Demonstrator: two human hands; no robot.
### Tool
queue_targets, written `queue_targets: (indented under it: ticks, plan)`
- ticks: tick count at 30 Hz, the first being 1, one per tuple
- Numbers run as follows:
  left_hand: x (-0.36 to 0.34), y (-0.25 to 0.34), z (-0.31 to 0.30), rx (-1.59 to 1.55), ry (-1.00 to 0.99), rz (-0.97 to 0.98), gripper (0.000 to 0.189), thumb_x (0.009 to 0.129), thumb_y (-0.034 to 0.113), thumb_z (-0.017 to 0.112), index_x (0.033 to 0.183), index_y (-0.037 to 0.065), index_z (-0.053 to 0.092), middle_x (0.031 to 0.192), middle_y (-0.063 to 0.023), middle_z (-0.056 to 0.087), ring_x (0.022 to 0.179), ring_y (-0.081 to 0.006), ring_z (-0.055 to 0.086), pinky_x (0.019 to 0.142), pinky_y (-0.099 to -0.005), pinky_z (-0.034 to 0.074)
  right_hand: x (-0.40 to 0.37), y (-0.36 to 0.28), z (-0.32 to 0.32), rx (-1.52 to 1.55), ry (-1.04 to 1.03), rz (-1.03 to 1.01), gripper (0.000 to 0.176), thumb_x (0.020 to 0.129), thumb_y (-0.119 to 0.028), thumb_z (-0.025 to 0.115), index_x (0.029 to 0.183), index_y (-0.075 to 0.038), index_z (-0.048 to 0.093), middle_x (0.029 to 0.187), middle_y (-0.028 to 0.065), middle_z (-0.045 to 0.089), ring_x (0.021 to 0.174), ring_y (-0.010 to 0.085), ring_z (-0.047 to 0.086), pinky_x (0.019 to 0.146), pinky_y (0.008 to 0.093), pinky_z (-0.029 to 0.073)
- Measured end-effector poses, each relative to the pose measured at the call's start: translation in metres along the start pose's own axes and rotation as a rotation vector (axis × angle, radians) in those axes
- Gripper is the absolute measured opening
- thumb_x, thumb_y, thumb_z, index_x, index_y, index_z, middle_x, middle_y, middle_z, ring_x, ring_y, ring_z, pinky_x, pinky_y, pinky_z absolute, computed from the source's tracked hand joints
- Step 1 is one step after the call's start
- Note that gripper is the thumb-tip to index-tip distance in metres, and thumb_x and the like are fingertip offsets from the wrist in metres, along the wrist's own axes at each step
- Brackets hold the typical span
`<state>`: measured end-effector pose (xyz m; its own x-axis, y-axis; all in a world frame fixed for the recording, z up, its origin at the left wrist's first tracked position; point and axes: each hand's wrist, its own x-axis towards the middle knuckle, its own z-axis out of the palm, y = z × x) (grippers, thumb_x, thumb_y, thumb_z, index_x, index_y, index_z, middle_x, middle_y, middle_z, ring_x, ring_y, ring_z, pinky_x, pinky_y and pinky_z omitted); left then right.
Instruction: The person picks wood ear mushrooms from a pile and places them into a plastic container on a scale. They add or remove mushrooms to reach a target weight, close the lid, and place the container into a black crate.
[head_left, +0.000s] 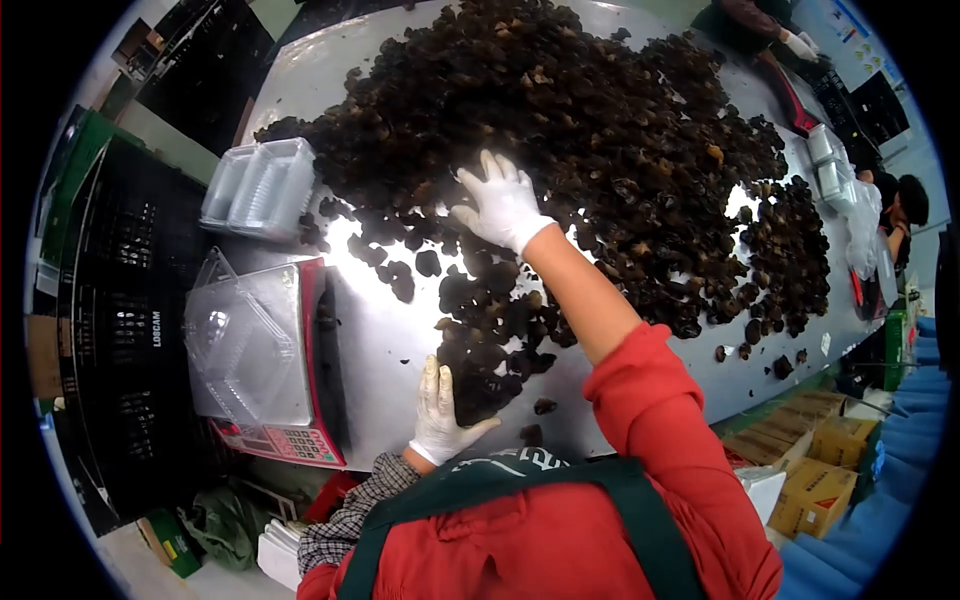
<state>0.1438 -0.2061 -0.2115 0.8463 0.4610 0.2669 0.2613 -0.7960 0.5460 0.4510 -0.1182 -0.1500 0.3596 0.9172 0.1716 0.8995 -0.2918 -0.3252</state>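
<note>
A large heap of dark brown wood ear mushrooms [600, 170] covers much of the metal table [375, 355]. My right hand [500, 205], in a white glove, reaches over the heap's near left part with its fingers spread. My left hand [440, 415], gloved too, lies at the table's near edge, fingers stretched out and thumb apart. Just right of it is a small cluster of mushrooms [485, 370], close to its thumb. I see nothing held in either hand.
At left, a clear plastic tray [250, 345] rests on a red scale [310, 443]; stacked clear trays [265, 190] stand behind it. Black crates [125, 310] line the left side. Another person's gloved hand [800, 45] shows at far right. Cardboard boxes [812, 495] sit below right.
</note>
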Motion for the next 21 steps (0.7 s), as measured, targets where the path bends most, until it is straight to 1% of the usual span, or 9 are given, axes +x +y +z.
queue_targets:
  ticks: [2, 3, 6, 8, 10, 15, 16, 19, 21]
  plan:
    - [0.001, 0.0, -0.001, 0.005, 0.027, 0.018, 0.129, 0.054, 0.04, 0.088, 0.145, -0.002, 0.007, 0.146, -0.0332, 0.013, 0.135, -0.0496, 0.02, 0.108, -0.0543, 0.024, -0.004, -0.012, 0.014, -0.161, -0.222, 0.025, 0.057, 0.086, -0.049, 0.052, 0.129, -0.012, 0.05, 0.142, 0.0246, 0.034, 0.134, 0.0396, 0.026, 0.105, 0.0558, 0.026]
    - [0.002, 0.0, -0.002, 0.007, 0.027, 0.01, 0.129, 0.054, 0.04, 0.088, 0.145, -0.002, 0.007, 0.146, -0.0334, 0.014, 0.135, -0.0498, 0.02, 0.108, -0.0545, 0.024, -0.022, -0.017, 0.029, -0.124, -0.109, -0.054, 0.057, 0.087, -0.052, 0.049, 0.122, -0.008, 0.054, 0.141, 0.0243, 0.034, 0.133, 0.0392, 0.028, 0.105, 0.0546, 0.026]
    - [-0.001, 0.0, 0.001, -0.014, 0.034, -0.02, 0.13, 0.053, 0.039, 0.089, 0.145, -0.003, 0.007, 0.145, -0.0341, 0.014, 0.135, -0.05, 0.019, 0.108, -0.0553, 0.023, -0.095, -0.052, 0.005, 0.216, -0.255, -0.227, 0.045, 0.085, -0.044, 0.055, 0.102, -0.002, 0.061, 0.132, 0.0256, 0.043, 0.122, 0.0408, 0.039, 0.097, 0.0524, 0.035]
    - [0.0, 0.001, 0.0, -0.061, 0.062, -0.023, 0.125, 0.055, 0.036, 0.088, 0.144, -0.003, 0.008, 0.144, -0.0342, 0.017, 0.135, -0.0496, 0.02, 0.108, -0.0555, 0.023, -0.161, -0.067, 0.0, 0.233, -0.162, -0.381, 0.044, 0.081, -0.043, 0.059, 0.097, -0.002, 0.061, 0.126, 0.0241, 0.047, 0.117, 0.0385, 0.045, 0.094, 0.0504, 0.037]
    - [-0.003, -0.009, 0.003, 0.009, 0.066, 0.039, 0.116, 0.058, 0.039, 0.084, 0.142, -0.004, 0.017, 0.142, -0.032, 0.022, 0.132, -0.0487, 0.025, 0.109, -0.056, 0.023, -0.201, -0.074, -0.017, 0.388, -0.246, -0.424, 0.035, 0.08, -0.036, 0.064, 0.096, -0.005, 0.061, 0.12, 0.0194, 0.052, 0.114, 0.0357, 0.048, 0.091, 0.0467, 0.041]
    - [0.001, -0.001, 0.001, -0.046, 0.061, -0.016, 0.118, 0.058, 0.041, 0.085, 0.142, -0.005, 0.016, 0.143, -0.0319, 0.02, 0.132, -0.0482, 0.024, 0.109, -0.0568, 0.022, -0.171, -0.05, -0.037, 0.508, -0.022, -0.327, 0.021, 0.077, -0.019, 0.067, 0.093, -0.006, 0.063, 0.107, 0.0146, 0.06, 0.097, 0.0313, 0.058, 0.084, 0.0401, 0.047]
    - [0.001, -0.001, 0.0, -0.017, 0.046, 0.003, 0.129, 0.052, 0.039, 0.088, 0.145, -0.003, 0.009, 0.145, -0.0333, 0.016, 0.135, -0.0495, 0.019, 0.109, -0.0549, 0.023, -0.153, -0.043, -0.038, 0.404, 0.021, -0.266, 0.022, 0.078, -0.019, 0.066, 0.096, -0.006, 0.062, 0.109, 0.0145, 0.059, 0.099, 0.0315, 0.057, 0.084, 0.0395, 0.047]
    - [0.001, 0.002, -0.001, -0.012, 0.052, -0.014, 0.13, 0.052, 0.04, 0.088, 0.145, -0.001, 0.008, 0.145, -0.0327, 0.015, 0.136, -0.0485, 0.018, 0.109, -0.0544, 0.023, -0.102, -0.022, -0.005, 0.134, 0.176, -0.122, 0.043, 0.087, -0.037, 0.059, 0.115, -0.005, 0.057, 0.125, 0.023, 0.05, 0.115, 0.0376, 0.046, 0.095, 0.0456, 0.04]
    - [-0.001, 0.001, 0.001, -0.004, 0.059, -0.004, 0.129, 0.052, 0.04, 0.088, 0.145, -0.001, 0.008, 0.145, -0.0325, 0.015, 0.136, -0.0482, 0.018, 0.109, -0.0543, 0.022, -0.098, -0.023, 0.017, 0.087, 0.071, -0.076, 0.045, 0.087, -0.042, 0.056, 0.114, -0.005, 0.058, 0.129, 0.0251, 0.046, 0.118, 0.0392, 0.043, 0.098, 0.0478, 0.037]
